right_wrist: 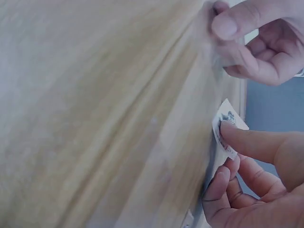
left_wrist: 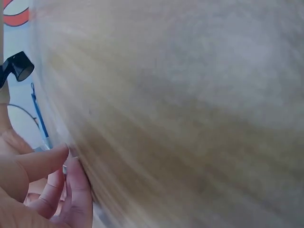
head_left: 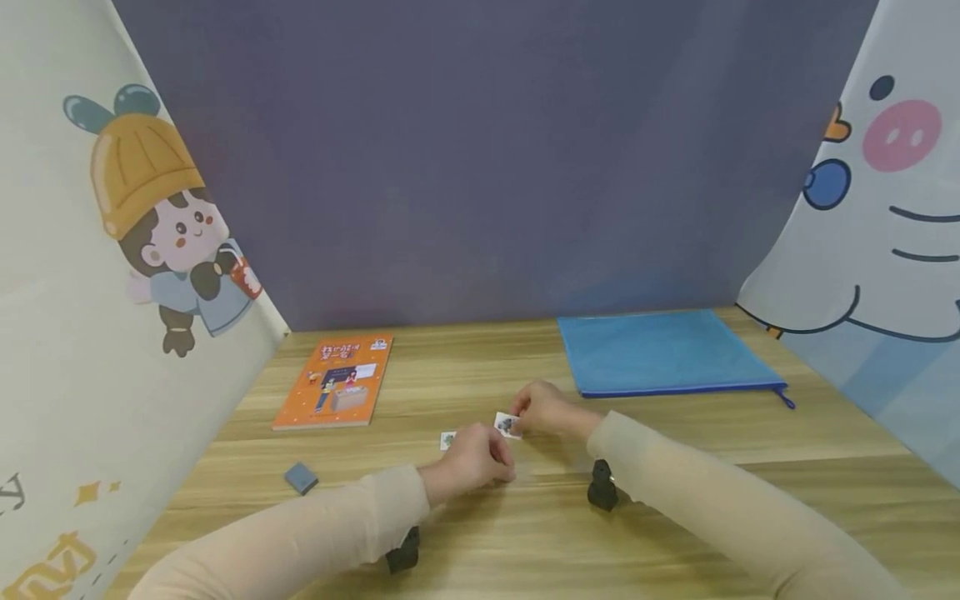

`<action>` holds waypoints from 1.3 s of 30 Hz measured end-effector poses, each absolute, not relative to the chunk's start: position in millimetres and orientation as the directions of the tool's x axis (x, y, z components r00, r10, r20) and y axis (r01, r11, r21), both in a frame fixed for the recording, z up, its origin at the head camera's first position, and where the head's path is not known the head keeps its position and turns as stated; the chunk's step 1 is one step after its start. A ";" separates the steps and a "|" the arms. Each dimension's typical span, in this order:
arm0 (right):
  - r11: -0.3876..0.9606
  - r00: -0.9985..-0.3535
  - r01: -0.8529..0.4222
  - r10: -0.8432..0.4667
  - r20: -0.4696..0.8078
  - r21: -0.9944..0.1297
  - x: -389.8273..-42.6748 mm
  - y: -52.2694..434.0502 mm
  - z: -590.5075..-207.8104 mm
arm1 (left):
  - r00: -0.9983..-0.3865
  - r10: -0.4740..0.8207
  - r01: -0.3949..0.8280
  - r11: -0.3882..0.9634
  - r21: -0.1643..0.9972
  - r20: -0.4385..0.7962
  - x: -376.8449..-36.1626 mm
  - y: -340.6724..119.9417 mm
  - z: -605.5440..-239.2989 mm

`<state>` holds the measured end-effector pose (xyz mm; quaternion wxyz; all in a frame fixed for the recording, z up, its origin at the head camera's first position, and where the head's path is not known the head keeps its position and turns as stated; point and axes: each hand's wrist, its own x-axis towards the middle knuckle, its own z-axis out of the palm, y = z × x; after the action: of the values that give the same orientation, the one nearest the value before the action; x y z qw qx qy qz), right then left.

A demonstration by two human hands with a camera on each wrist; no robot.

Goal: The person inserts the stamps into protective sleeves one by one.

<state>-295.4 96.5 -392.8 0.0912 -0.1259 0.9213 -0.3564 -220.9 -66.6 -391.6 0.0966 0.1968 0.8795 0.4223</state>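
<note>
Here the right hand [head_left: 551, 410] pinches a small picture card [head_left: 507, 425] just above the counter [head_left: 675, 533]. The left hand [head_left: 472, 458] is curled beside it; whether it holds anything is hidden. A second card [head_left: 447, 440] peeks out behind its knuckles. Farther off lie an orange book [head_left: 336, 382], a blue pouch [head_left: 660, 354] and a grey eraser [head_left: 301, 478].

A small white picture card [head_left: 507, 425] (dark grey print) stands tilted, lower edge on the wooden table [head_left: 675, 500].
</note>
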 end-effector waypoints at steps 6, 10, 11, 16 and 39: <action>0.688 -0.952 -0.155 -0.295 -0.079 -0.709 -294.2 99.8 -382.6 | -0.895 0.446 0.274 0.560 0.782 -0.006 -231.1 -72.8 -386.7; 0.658 -0.956 -0.097 -0.270 -0.114 -0.747 -293.3 100.2 -372.0 | -0.906 0.424 0.225 0.526 0.820 -0.023 -238.4 -75.7 -382.6; 0.639 -0.957 -0.078 -0.264 -0.122 -0.765 -293.4 99.8 -369.6 | -0.909 0.416 0.207 0.507 0.837 -0.027 -240.3 -76.3 -381.0; 0.500 -0.957 0.056 -0.221 -0.190 -0.864 -293.8 97.5 -356.7 | -0.931 0.364 0.153 0.432 0.889 -0.016 -248.3 -79.0 -370.8; 0.327 -0.971 -0.022 -0.231 -0.058 -0.945 -292.4 118.3 -308.4 | -0.990 0.139 0.046 0.079 0.996 0.034 -265.9 -92.2 -322.4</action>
<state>-292.4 118.3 -308.4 0.0912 -0.0781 0.8095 -0.5747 -265.9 -92.2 -322.4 0.0347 0.0631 0.7336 0.6757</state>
